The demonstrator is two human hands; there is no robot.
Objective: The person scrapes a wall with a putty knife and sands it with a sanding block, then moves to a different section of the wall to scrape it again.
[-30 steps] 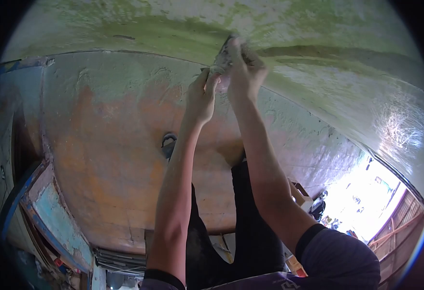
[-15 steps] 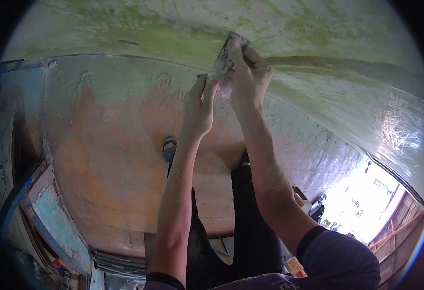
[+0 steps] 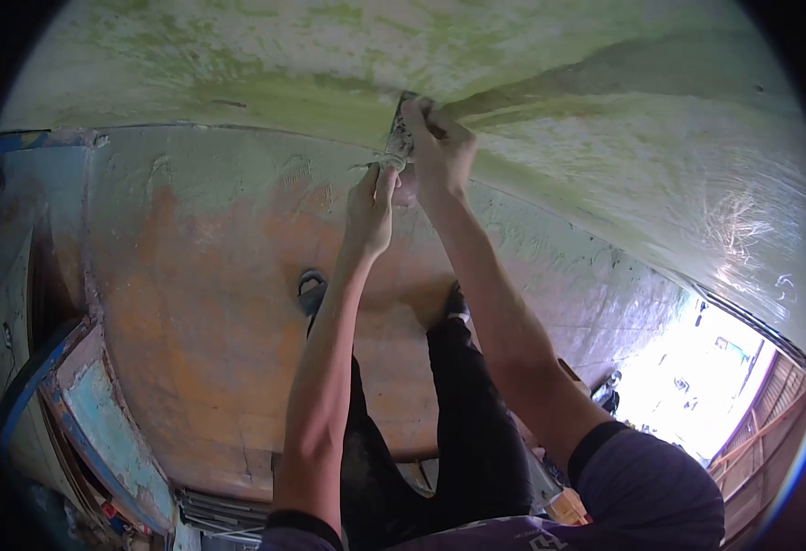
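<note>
A flat putty scraper is pressed against a curved green-and-white hull surface above me. My right hand grips the scraper, its fingers spread over the blade. My left hand pinches the lower end of the same scraper, just below and left of the right hand. Both arms are stretched out away from me. A darker smeared streak runs to the right from the blade.
Below the hull lies an orange-brown worn panel with pale filler patches. My dark trousers and shoes rest on it. Blue-painted framing stands at the left. A bright opening with wooden slats is at the lower right.
Both hands with the scraper have shifted left and slightly down along the hull. The view has tilted, and my legs lie lower in the picture.
</note>
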